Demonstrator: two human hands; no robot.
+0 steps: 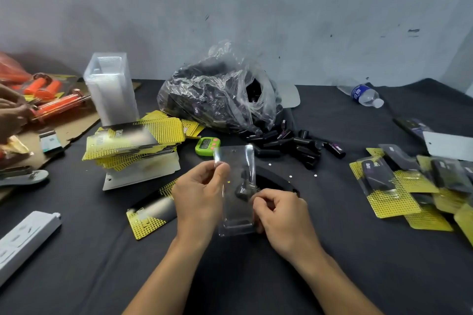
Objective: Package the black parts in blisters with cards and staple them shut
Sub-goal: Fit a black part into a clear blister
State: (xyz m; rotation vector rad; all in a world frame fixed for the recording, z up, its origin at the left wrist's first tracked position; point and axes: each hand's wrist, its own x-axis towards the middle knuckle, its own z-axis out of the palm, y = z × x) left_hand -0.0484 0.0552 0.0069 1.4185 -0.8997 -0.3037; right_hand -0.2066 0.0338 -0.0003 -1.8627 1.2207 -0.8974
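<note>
In the middle of the frame, a clear blister (236, 197) is held up just above the desk (332, 250). A black part (243, 188) shows through it, about halfway up. The plastic shines, so I cannot be sure if the part sits in the pocket or only behind it. The left hand (197, 194) has a narrow grip: thumb and finger pinch the top left edge of the blister. The right hand (279, 215) pinches the right edge lower down, close to the part.

To do this step well, I think the hands should hold only the edges, so the thin plastic does not bend. The right fingers should push the part flat into the pocket until it does not wobble. The left hand should hold the blister steady and a bit tilted, so the part cannot slide out.

Lower left of the hands, one yellow and black card (151, 215) lies on the desk, near enough to pick next. More cards (133, 143) are piled further to the upper left. Loose black parts (294, 146) lie to the upper right of the blister, by a big bag (217, 94). Done packs (399, 186) lie at the right edge.
</note>
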